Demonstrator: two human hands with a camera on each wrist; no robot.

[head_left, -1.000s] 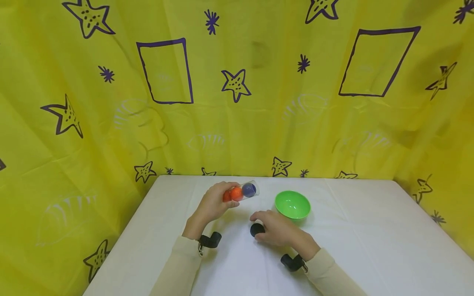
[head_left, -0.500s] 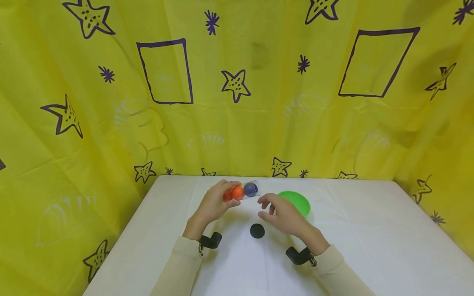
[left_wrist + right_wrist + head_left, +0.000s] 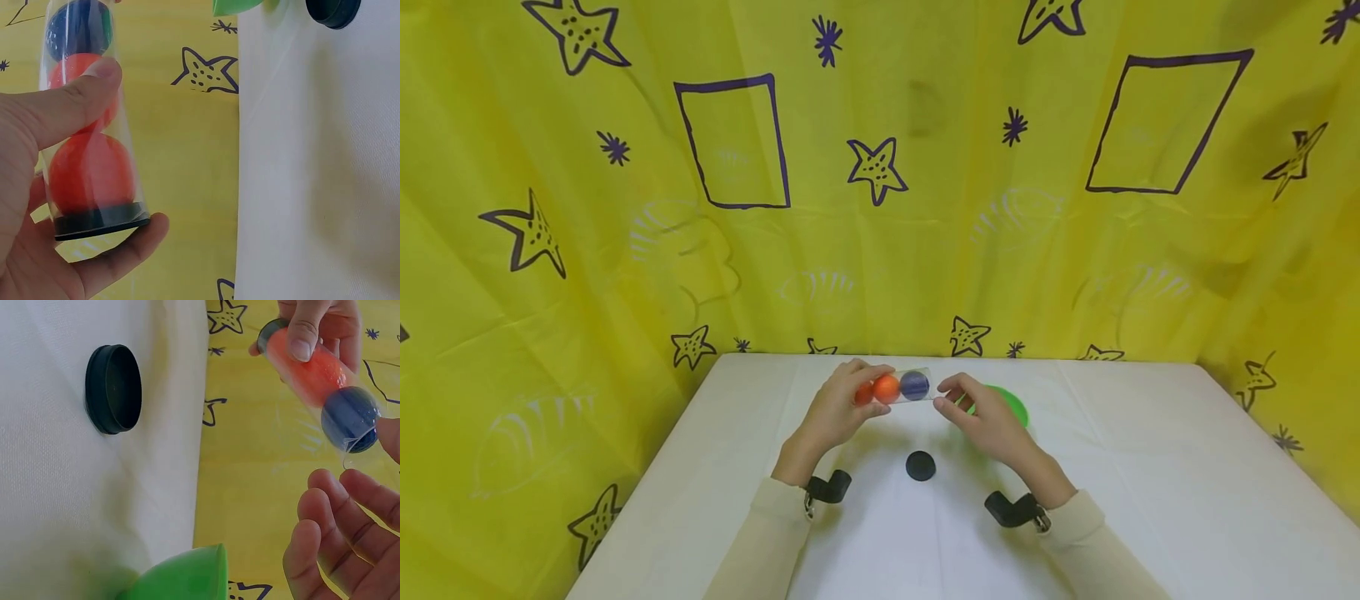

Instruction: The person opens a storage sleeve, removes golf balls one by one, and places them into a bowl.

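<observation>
In my left hand [image 3: 835,408] I grip a clear tube [image 3: 124,130] above the table, thumb on one side and fingers on the other. Two orange balls [image 3: 887,388] and a blue ball [image 3: 915,385] sit in a row inside it. A black cap [image 3: 103,220] covers the tube's end nearest my palm; the far end, by the blue ball, is uncapped. My right hand [image 3: 992,421] is held beside that end with fingers loosely bent and nothing in them. Whether its thumb touches the rim I cannot tell. Below both hands, a loose black cap [image 3: 921,466] lies on the table.
A green bowl [image 3: 1017,408] stands behind my right hand, partly hidden by it. The white-covered table [image 3: 1150,467] reaches back to a yellow curtain [image 3: 940,275] printed with stars. Dark cameras are strapped to both wrists.
My right hand has left the loose black cap on the table and moved up to the tube's open end. The tube has shifted slightly right and lies more level.
</observation>
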